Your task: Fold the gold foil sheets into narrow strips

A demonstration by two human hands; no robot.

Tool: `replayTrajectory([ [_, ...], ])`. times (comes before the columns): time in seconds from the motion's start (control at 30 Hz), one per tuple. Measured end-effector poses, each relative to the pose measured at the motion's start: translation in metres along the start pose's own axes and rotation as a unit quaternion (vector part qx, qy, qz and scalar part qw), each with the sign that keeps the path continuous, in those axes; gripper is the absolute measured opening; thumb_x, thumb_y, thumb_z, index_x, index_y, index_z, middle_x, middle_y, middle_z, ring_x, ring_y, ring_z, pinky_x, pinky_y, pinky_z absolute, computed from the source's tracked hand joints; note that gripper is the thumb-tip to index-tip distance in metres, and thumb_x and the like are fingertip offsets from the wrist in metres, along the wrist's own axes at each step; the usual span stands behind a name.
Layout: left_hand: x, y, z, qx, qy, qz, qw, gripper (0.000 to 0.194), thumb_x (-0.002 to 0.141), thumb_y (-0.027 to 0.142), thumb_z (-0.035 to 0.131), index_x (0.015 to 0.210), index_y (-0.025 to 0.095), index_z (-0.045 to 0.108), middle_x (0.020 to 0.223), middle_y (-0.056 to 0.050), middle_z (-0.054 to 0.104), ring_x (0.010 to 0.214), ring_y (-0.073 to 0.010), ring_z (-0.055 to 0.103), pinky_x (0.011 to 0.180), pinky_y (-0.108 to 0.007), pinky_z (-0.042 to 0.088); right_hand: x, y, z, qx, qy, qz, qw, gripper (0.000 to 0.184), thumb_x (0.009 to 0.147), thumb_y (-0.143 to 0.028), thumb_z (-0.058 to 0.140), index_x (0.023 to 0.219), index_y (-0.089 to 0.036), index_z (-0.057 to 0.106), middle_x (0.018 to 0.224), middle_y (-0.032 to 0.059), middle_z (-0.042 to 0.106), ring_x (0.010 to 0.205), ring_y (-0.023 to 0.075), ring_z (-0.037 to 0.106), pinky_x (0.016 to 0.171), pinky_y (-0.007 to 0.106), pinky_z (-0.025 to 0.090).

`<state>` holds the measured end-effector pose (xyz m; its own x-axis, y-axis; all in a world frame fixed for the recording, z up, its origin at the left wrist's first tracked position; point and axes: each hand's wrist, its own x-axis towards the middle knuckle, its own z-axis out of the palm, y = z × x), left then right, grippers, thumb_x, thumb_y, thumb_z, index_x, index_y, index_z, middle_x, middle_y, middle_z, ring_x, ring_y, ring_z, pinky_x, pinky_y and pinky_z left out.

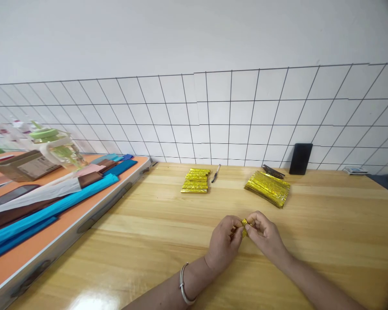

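A small piece of gold foil paper (245, 222) is pinched between my two hands above the wooden table. My left hand (224, 241) grips it from the left, fingers curled and partly hiding it. On the other side my right hand (265, 234) holds it between thumb and forefinger. Beyond my right hand lies a fanned stack of gold foil sheets (267, 188). Farther left, several narrow folded gold foil strips (195, 181) lie in a row, with a pen (216, 173) beside them.
A black stapler (273, 171) touches the foil stack's back. A dark phone-like slab (301, 159) leans on the tiled wall. At left, an orange-topped table (93, 202) carries coloured paper or cloth strips (67, 196), a cardboard box (26, 165) and a green-lidded bottle (60, 146).
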<state>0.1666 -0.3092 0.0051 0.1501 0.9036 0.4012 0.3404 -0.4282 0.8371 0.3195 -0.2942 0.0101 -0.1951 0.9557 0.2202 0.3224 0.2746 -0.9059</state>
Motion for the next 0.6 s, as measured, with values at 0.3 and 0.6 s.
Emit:
replayTrajectory([
  [0.3,-0.0009,0.0019,-0.0011,0.008,0.003,0.008,1.0,0.007,0.083,0.014,0.047,0.079,0.018,0.052,0.084,-0.004,0.058,0.076,-0.0136,0.053,0.069,-0.025,0.043,-0.0019,0.0024,0.0036,-0.019,0.017,-0.018,1.0,0.011,0.082,-0.029,0.05,0.078,-0.019,0.053,0.067,-0.0001,0.053,0.06,0.013,0.049,0.056,0.023,0.041],
  [0.6,-0.0022,0.0,0.0029,0.03,0.014,0.034,0.999,0.008,0.082,0.012,0.047,0.078,0.018,0.05,0.082,-0.004,0.058,0.077,-0.0139,0.052,0.069,-0.025,0.043,-0.0043,0.0055,0.006,-0.011,0.027,-0.002,1.0,0.01,0.082,-0.027,0.05,0.076,-0.019,0.051,0.065,-0.0021,0.049,0.057,0.0113,0.044,0.053,0.022,0.037],
])
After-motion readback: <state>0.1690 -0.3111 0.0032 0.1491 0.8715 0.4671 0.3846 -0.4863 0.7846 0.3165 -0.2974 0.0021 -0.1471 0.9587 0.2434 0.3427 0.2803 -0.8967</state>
